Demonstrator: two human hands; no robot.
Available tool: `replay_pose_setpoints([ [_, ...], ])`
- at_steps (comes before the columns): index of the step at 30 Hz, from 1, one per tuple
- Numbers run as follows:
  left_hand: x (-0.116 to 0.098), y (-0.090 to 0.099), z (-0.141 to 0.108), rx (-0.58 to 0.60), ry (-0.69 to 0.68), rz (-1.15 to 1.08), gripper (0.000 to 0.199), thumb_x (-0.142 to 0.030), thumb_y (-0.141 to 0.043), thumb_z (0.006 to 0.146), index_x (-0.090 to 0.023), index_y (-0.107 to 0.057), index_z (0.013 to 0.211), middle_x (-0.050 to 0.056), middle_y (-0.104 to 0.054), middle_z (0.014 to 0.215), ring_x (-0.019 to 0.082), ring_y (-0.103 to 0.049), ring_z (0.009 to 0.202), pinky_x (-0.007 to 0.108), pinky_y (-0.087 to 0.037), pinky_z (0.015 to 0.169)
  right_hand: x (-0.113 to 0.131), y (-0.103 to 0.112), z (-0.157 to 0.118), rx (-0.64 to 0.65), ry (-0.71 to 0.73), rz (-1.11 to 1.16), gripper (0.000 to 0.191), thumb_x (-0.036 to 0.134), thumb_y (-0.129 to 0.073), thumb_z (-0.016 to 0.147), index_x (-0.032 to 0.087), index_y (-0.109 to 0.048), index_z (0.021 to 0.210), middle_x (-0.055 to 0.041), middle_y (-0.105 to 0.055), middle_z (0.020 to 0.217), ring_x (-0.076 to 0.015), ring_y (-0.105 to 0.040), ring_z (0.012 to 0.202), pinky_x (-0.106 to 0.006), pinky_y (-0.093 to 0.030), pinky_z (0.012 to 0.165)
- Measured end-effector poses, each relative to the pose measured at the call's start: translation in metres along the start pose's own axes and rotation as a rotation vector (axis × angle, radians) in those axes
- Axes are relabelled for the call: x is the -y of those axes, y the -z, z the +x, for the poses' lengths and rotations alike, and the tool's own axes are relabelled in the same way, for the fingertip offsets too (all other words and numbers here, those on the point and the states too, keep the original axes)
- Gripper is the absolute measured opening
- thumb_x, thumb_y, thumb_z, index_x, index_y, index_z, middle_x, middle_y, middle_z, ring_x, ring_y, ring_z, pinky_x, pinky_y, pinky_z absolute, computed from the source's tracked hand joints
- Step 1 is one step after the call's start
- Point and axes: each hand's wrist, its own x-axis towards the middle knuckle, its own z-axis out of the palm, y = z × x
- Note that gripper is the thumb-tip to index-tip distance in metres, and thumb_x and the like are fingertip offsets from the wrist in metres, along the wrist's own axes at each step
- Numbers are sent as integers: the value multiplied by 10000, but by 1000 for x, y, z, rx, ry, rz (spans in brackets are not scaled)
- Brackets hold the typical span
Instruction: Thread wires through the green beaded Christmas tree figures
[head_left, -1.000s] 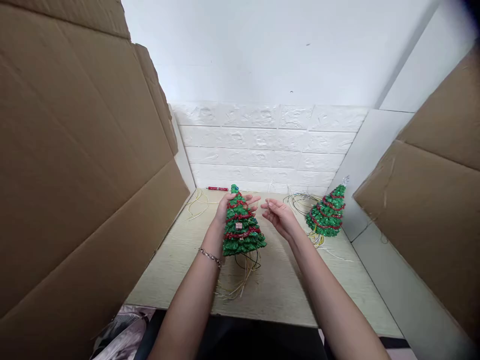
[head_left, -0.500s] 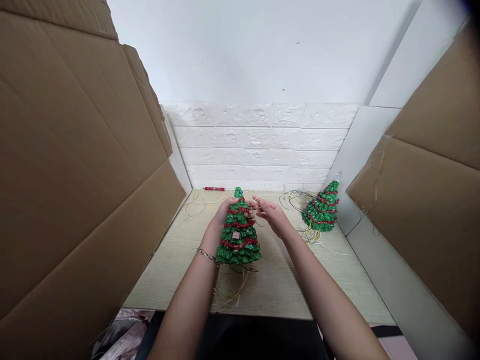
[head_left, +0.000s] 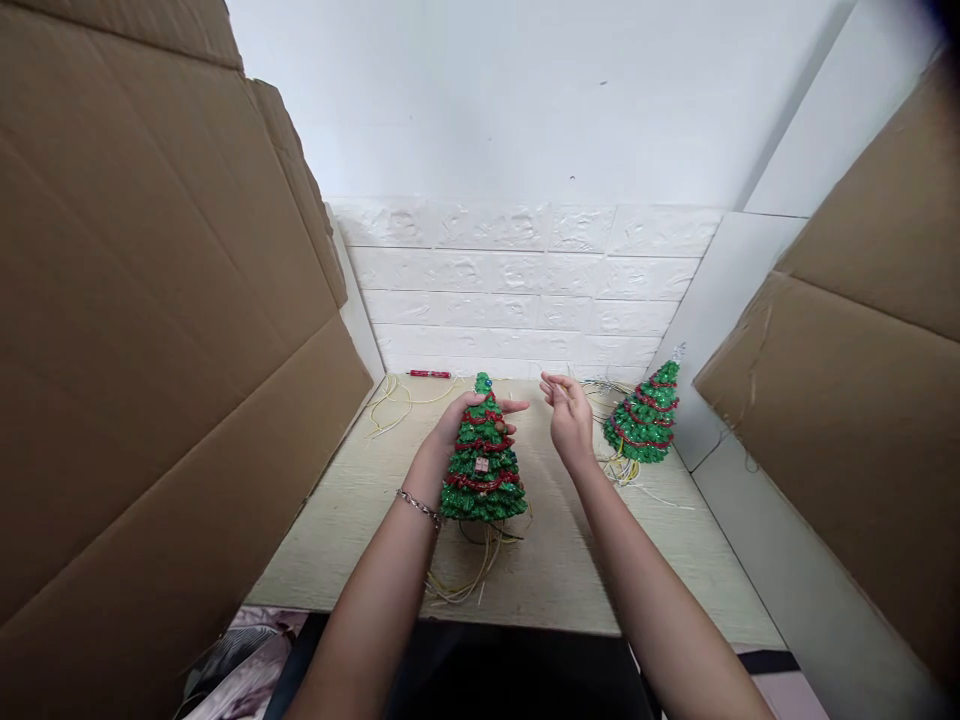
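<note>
A green Christmas tree figurine with red garlands and a small pink gift stands tilted in front of me. My left hand is wrapped round its upper part, thumb on the front and fingers behind, the index finger sticking out to the right. Yellow and white wires trail from under its base toward the table's front edge. To the right of the tree, apart from it, my right hand is raised with thumb and fingertips pinched together. Whatever is between those fingertips is too small to make out.
A second decorated tree with a clear topper leans at the right, wires bunched under and behind it. A red pen and loose yellow wires lie at the back left. Cardboard sheets wall in both sides.
My right hand has drawn away from the tree, to the right and slightly up. My left hand still holds the tree, which shows slightly farther right.
</note>
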Motion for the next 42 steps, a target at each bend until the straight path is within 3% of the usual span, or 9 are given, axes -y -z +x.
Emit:
replay_pose_setpoints([
  [3, 2, -1, -2, -17, -22, 19, 575, -438, -477, 676, -108, -555, 1140, 94, -667, 745, 217, -616, 665, 310, -443, 587, -4, -1, -4, 139, 202, -311, 448, 270, -341, 840, 134, -417, 1260, -125, -424, 1338, -185, -383, 1253, -404, -304, 1054],
  [7, 3, -1, -3, -44, 25, 14, 524, -426, -502, 660, -104, -590, 1065, 94, -669, 712, 224, -624, 674, 317, -454, 610, 0, -2, -8, 267, 288, -457, 565, 203, -284, 835, 97, -245, 1389, -86, -253, 1435, -159, -189, 1343, -397, -191, 1115],
  [17, 0, -4, -1, 98, -171, -31, 440, -308, -520, 674, -214, -542, 1104, 94, -644, 1032, 193, -637, 679, 353, -492, 645, 8, 1, -11, 326, 256, -447, 545, 187, -354, 786, 171, -399, 1329, -22, -389, 1364, -178, -295, 1304, -392, -217, 1110],
  [21, 2, -4, 0, 46, -198, -1, 416, -345, -495, 670, -131, -597, 1011, 117, -608, 1095, 170, -621, 670, 338, -497, 643, 12, -1, -11, 265, 135, -222, 447, 280, -419, 810, 173, -515, 1233, -40, -450, 1321, -178, -369, 1264, -395, -230, 1098],
  [26, 3, -7, 2, 23, -163, 24, 430, -330, -508, 635, -122, -614, 996, 111, -614, 1076, 157, -612, 659, 317, -492, 624, 15, 1, 0, 28, -229, 214, 305, 376, -501, 788, 193, -609, 1006, -57, -559, 1207, -178, -562, 1054, -357, -463, 889],
  [30, 2, -9, 4, -10, -160, 20, 429, -339, -530, 606, -116, -632, 958, 94, -645, 987, 160, -608, 641, 319, -498, 623, 17, 12, 11, -106, -328, 470, 145, 203, -601, 721, 203, -570, 863, -13, -632, 982, -103, -611, 905, -245, -498, 802],
  [36, -7, -9, 1, -206, -393, 1, 387, -374, -529, 564, -149, -636, 861, 89, -633, 1003, 146, -570, 601, 342, -502, 606, 23, 19, 15, -305, -527, 748, 308, -26, -406, 724, 238, -420, 881, 79, -526, 652, -15, -511, 506, -139, -487, 597],
  [39, -14, -4, -1, -302, -577, -87, 299, -395, -528, 605, -177, -611, 792, 78, -616, 986, 126, -557, 618, 303, -492, 605, 25, 21, 15, -124, -627, 736, 292, 0, -401, 712, 230, -440, 888, 89, -458, 596, -11, -299, 347, -106, -304, 352],
  [42, -19, 2, -2, -377, -759, -180, 221, -396, -535, 651, -184, -560, 708, 63, -600, 919, 125, -573, 696, 279, -482, 672, 28, 22, 12, 83, -623, 674, 77, 188, -476, 762, 212, -468, 835, 97, -346, 502, -30, -166, 325, -149, -137, 287],
])
